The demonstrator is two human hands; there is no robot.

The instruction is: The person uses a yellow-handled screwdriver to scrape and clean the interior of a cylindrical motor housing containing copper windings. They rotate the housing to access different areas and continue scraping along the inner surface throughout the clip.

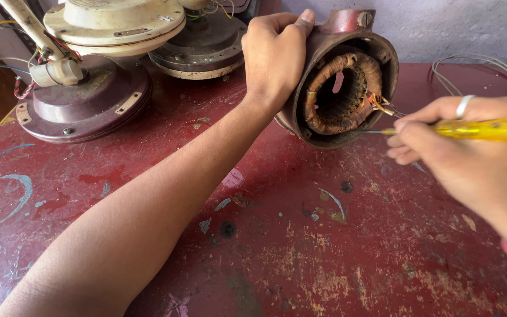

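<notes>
Head view: motor housing (338,76) stood on edge, tilted, far centre of worn red table (300,246), open face turned right. Judged heavy, rigid metal; copper windings (324,94) and thin lead wires fragile, best left untouched; outer shell rim judged safest hold. Left hand (274,56) closed over housing's left rim, thumb on top. Right hand (459,141) wrapped around yellow screwdriver (488,129), tip at housing's lower right rim. Fan bases far left.
</notes>
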